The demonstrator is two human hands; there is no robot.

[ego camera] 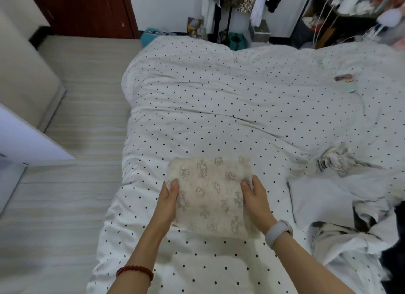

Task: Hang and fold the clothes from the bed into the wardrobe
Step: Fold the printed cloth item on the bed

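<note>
Folded cream printed garment lies between hands on bed, long axis running away from person; left hand and right hand grip opposite side edges, equally near, ready for lift

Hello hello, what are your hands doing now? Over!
Left hand and right hand flank the folded beige garment, gripping its sides. Garment on the dotted duvet. Clothes pile waits right.
</note>
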